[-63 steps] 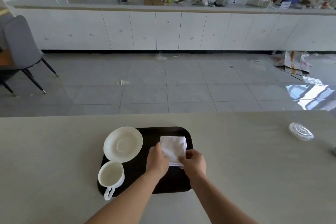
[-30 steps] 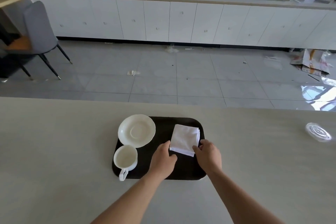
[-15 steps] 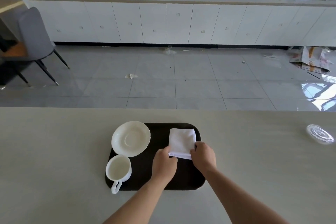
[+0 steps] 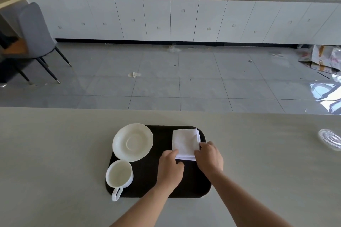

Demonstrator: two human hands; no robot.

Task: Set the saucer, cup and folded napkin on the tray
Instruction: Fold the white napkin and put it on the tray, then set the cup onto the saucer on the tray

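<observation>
A black tray (image 4: 188,182) lies on the beige table. A white saucer (image 4: 132,142) rests on its far left part, overhanging the left rim. A white cup (image 4: 119,175) stands at the near left corner, handle toward me over the edge. A folded white napkin (image 4: 185,142) lies flat on the far right part of the tray. My left hand (image 4: 170,168) pinches the napkin's near left corner. My right hand (image 4: 210,156) covers its near right corner, fingers curled on the cloth.
A clear round lid (image 4: 330,139) lies on the table at the far right. Beyond the table's far edge is a tiled floor with litter, a grey chair (image 4: 35,33) at left and white cabinets (image 4: 184,20) under a cluttered counter.
The napkin has been turned from a tilted lie to square with the tray, and both hands stayed on its near corners. The view has shifted slightly.
</observation>
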